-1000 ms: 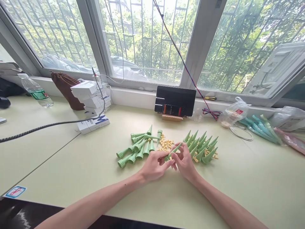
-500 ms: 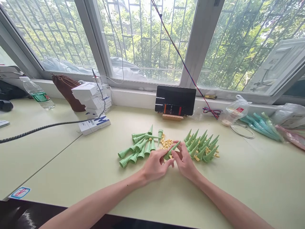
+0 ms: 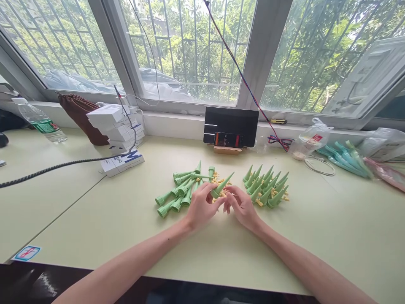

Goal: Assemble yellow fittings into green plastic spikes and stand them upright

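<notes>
Green cone [image 3: 224, 185]: gripped in the left hand [image 3: 202, 204] over the table [image 3: 221, 257], tip slanting up and rightward. Right hand [image 3: 243, 206] is close to its base, fingers drawn together; whether they grip anything cannot be told. Step in hand, as judged: two-handed work at the cone's base. The next move appears to call for a steady left hold and fine right fingertip control. Loose cones [image 3: 177, 192] lie leftward; tip-up cones [image 3: 266, 185] stand rightward, small yellow pieces [image 3: 259, 203] among them.

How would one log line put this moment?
left hand: holds tilted green cone | right hand: beside cone, contact unclear | left pile: green cones | right group: green cones, yellow pieces
</notes>
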The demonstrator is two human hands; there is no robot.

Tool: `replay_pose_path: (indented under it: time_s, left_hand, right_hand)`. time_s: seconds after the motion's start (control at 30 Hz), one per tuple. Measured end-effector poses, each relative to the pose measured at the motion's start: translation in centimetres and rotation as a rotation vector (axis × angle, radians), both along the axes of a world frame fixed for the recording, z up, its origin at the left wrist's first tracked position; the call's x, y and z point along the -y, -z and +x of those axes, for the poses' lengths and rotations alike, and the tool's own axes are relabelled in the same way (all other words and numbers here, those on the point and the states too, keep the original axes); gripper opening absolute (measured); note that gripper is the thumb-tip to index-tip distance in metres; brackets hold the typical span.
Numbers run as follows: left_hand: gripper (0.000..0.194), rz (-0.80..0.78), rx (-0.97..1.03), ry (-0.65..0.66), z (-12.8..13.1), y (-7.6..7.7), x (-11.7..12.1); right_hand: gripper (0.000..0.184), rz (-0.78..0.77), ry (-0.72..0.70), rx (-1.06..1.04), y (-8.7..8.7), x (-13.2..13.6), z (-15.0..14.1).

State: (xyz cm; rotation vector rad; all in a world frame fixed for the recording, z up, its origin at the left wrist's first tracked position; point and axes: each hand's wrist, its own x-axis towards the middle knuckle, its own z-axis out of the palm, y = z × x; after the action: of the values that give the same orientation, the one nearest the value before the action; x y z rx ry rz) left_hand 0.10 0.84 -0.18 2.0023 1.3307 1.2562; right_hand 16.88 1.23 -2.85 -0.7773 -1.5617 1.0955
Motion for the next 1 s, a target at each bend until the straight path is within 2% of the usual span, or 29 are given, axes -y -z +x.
replay_pose_path:
  time_s: [0.17, 0.57, 0.87, 1.0]
  left_hand:
    - [0.017, -0.007, -0.004, 0.041, -0.18, 0.43, -0.34]
    - [0.022, -0.04, -0.024, 0.071, -0.23, 0.35, -0.48]
    - [0.021, -0.144, 0.033, 0.168, 0.14, -0.04, -0.16]
    - [0.022, -0.297, 0.123, 0.258, 0.06, -0.11, -0.32]
  right_hand:
    - [0.022, -0.046, -0.069, 0.048, -0.2, 0.17, -0.11]
    - [0.017, -0.011, -0.04, 0.04, -0.39, 0.22, 0.02]
    - [0.018, -0.01, 0.122, 0.008, -0.47, -0.09, 0.15]
    - [0.018, 0.016, 0.167, 0.058, -0.65, -0.08, 0.22]
